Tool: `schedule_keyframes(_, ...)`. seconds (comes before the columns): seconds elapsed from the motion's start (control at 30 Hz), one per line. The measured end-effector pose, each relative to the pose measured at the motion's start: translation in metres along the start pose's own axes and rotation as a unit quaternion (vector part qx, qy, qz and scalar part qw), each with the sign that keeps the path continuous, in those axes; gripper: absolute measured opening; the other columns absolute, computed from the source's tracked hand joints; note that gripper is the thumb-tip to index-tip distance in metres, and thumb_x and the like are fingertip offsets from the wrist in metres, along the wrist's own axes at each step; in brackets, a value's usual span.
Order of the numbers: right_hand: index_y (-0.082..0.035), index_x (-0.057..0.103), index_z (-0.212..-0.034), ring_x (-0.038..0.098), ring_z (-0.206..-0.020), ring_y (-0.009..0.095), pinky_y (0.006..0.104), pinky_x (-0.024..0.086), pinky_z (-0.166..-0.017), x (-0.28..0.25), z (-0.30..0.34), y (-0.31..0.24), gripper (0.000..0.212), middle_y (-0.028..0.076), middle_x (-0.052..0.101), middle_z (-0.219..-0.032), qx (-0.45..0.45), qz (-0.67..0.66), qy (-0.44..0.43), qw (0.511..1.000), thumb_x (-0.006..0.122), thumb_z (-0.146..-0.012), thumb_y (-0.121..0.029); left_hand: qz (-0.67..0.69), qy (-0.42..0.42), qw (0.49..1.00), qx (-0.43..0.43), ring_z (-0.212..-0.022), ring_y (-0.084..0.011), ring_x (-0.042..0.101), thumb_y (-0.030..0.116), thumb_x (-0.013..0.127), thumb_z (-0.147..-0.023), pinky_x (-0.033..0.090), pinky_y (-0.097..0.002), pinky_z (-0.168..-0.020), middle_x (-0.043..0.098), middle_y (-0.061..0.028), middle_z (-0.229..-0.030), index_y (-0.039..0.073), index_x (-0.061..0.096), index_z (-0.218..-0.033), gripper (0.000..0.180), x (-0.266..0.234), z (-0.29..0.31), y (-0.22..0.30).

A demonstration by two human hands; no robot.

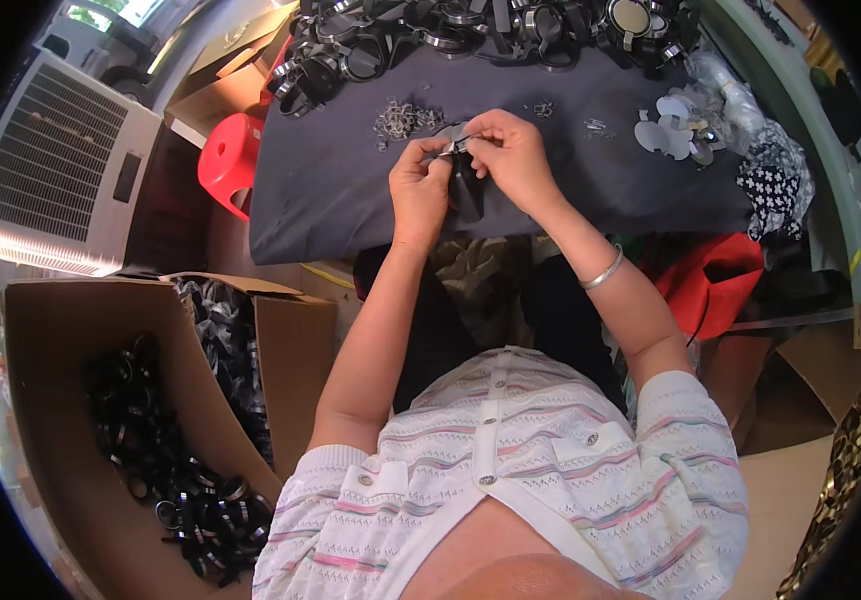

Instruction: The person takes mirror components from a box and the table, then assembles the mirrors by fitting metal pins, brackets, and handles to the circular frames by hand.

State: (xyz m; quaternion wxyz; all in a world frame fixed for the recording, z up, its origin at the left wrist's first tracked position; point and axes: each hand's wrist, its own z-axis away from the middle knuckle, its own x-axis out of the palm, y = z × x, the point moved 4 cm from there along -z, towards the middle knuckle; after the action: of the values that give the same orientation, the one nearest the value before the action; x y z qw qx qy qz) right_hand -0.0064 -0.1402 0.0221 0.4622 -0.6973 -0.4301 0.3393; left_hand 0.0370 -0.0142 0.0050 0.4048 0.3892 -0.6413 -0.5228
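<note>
Table (331, 180) grey-clothed, watches (363, 62) heaped far side, red stool (226, 165) beside; left hand (419, 190), right hand (517, 160) pinching black strap (467, 197).

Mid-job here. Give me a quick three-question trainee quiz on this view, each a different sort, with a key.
1. True or false: the left hand and right hand work at opposite ends of the table.
2. Which arm wears the silver bracelet? A) left B) right C) neither
3. Fill the blank: just left of the table is a red ____.

Key:
1. False; they meet at a dark strap.
2. B
3. stool
</note>
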Motion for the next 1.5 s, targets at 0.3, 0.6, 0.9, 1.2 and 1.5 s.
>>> schedule_keyframes(0.3, 0.001, 0.056, -0.094, 0.052, -0.057, 0.006, 0.0195, 0.044, -0.051, 0.004, 0.005, 0.003, 0.012, 0.001, 0.058, -0.074, 0.031, -0.041, -0.007, 0.999, 0.055, -0.082, 0.005, 0.0, 0.011, 1.0, 0.017, -0.046, -0.0026, 0.043, 0.002, 0.051, -0.084, 0.036, -0.0195, -0.039, 0.052, 0.0026, -0.061, 0.003, 0.058, -0.092, 0.011, 0.001, 0.002, -0.003)
schedule_keyframes(0.6, -0.002, 0.059, -0.097, 0.052, -0.062, 0.004, 0.0186, 0.043, -0.054, -0.002, -0.007, 0.004, 0.019, 0.0, 0.057, -0.073, -0.009, -0.009, -0.047, 0.999, 0.06, -0.079, 0.005, -0.028, -0.003, 1.0, -0.011, -0.057, -0.004, 0.054, 0.004, 0.051, -0.085, 0.038, -0.0179, -0.043, 0.062, -0.0016, -0.074, 0.004, 0.061, -0.098, 0.016, 0.0, -0.001, -0.005)
schedule_keyframes(0.9, -0.005, 0.061, -0.094, 0.052, -0.077, 0.02, 0.0311, 0.043, -0.068, -0.013, -0.037, -0.005, 0.034, 0.004, 0.053, -0.077, -0.175, 0.231, -0.204, 0.935, 0.075, -0.066, -0.018, 0.061, -0.053, 0.997, 0.0, -0.064, -0.0074, 0.058, 0.002, 0.055, -0.082, 0.039, -0.017, -0.052, 0.064, -0.0025, -0.086, 0.005, 0.063, -0.098, 0.018, -0.002, -0.009, -0.005)
schedule_keyframes(1.2, -0.004, 0.06, -0.096, 0.057, -0.085, 0.033, 0.0412, 0.046, -0.075, -0.065, -0.017, -0.028, 0.025, 0.011, 0.058, -0.088, -0.173, 0.519, -0.225, 0.806, 0.066, -0.072, -0.008, -0.064, -0.01, 0.992, -0.105, -0.057, -0.012, 0.058, 0.009, 0.057, -0.084, 0.037, -0.0191, -0.043, 0.062, -0.0076, -0.079, 0.005, 0.05, -0.106, 0.023, -0.014, -0.013, 0.001)
schedule_keyframes(1.5, -0.004, 0.057, -0.079, 0.058, -0.083, 0.034, 0.0418, 0.048, -0.073, -0.075, -0.004, -0.024, 0.009, 0.015, 0.055, -0.084, -0.169, 0.506, -0.311, 0.786, 0.059, -0.07, -0.005, -0.034, 0.018, 0.99, -0.139, -0.05, -0.0128, 0.051, 0.012, 0.058, -0.08, 0.041, -0.0258, -0.04, 0.054, -0.0046, -0.071, 0.004, 0.057, -0.089, 0.012, -0.024, -0.006, 0.011)
